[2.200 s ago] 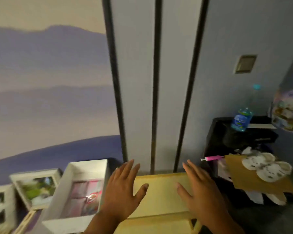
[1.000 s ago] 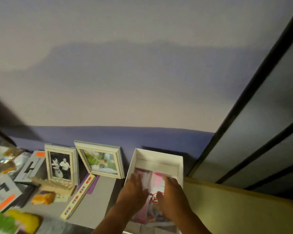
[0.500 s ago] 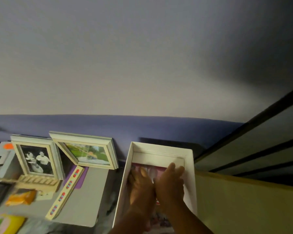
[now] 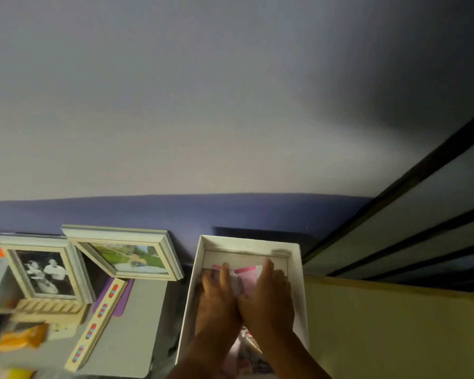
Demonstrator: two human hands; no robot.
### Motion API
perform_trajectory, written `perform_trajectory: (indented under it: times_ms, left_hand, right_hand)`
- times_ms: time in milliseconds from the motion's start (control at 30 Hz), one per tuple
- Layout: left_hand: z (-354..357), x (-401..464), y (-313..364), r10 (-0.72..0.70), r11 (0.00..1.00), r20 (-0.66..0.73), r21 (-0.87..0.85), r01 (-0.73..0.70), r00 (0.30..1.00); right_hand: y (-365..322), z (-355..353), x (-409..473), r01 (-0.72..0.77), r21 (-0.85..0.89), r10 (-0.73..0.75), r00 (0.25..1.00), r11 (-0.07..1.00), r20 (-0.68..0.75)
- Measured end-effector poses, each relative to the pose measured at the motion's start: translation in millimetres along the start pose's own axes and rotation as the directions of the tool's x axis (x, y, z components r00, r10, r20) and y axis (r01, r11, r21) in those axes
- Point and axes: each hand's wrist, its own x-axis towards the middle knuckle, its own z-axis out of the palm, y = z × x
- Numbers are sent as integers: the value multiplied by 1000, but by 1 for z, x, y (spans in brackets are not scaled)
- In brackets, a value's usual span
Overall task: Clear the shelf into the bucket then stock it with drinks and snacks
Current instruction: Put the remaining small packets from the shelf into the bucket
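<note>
Both hands inside the white box (image 4: pixel 298 296), side by side and touching at the thumbs: left hand (image 4: pixel 218 302) on the left half, right hand (image 4: pixel 268 299) on the right half. Palms down, fingers stretched forward and laid flat on the pink packets (image 4: pixel 246 274) at the far end of the box; pressing or grasping, cannot tell, because the fingertips cover the contact. More pale packets in the near part of the box, between the forearms, blurred.

Left of the box, on the grey surface (image 4: pixel 137 324): a colour photo frame (image 4: pixel 126 255) leaning against the purple wall band (image 4: pixel 230 212), and further left a black-and-white photo frame (image 4: pixel 43 269) standing upright. In front of the frames, a long cream strip with red and blue dots (image 4: pixel 96 324) lying diagonally, partly over a purple sheet (image 4: pixel 121 299). Further left of the box, a wooden rack (image 4: pixel 47 309), an orange packet (image 4: pixel 22 339) and something green and yellow at the lower edge, too blurred to name.

Right of the box, just beside it, a pale yellow flat surface (image 4: pixel 389 329). Behind that, wall panels with dark vertical strips (image 4: pixel 422 170)
</note>
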Motion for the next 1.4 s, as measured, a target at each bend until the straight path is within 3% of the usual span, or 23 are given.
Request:
perform_trajectory:
  times_ms: [100,167,267,367,467,533,700,900,1067,1267,1400]
  left_hand:
    - [-31,-15,13,8,999,-158,-36,-14,987]
    - [-53,-28,16,86,971,-284,-189,-144,955]
    - [-86,-41,19,11,908,-251,-402,-115,968]
    - [-128,-45,37,50,842,-312,-497,-208,949]
    - [-170,-50,74,190,785,-315,-520,-336,930]
    - [-185,-60,104,318,727,-274,-543,-419,908]
    - [-190,-107,201,633,486,-268,-593,-642,726]
    - [-120,-180,307,833,411,-67,-591,-694,550]
    - [-36,-253,413,918,352,51,-563,-748,394]
    - [86,-333,526,928,372,200,-525,-766,314]
    - [161,-364,574,917,397,212,-557,-730,337]
  right_hand:
    - [1,-21,-4,111,108,-114,993,988,22]
    - [6,-41,-8,168,220,-179,983,961,32]
    - [16,-79,-15,195,445,-214,977,874,-9]
    - [24,-130,-30,205,540,-197,978,816,-73]
    - [38,-186,-50,179,676,-148,983,715,-104]
    - [55,-221,-69,216,678,-118,975,703,-189]
    - [130,-282,-140,255,634,22,919,730,-394]
    - [259,-314,-245,133,638,273,824,759,-497]
    - [392,-315,-327,10,665,473,695,747,-541]
    - [552,-307,-398,-164,698,638,586,697,-499]
    - [633,-296,-425,-223,729,687,584,648,-432]
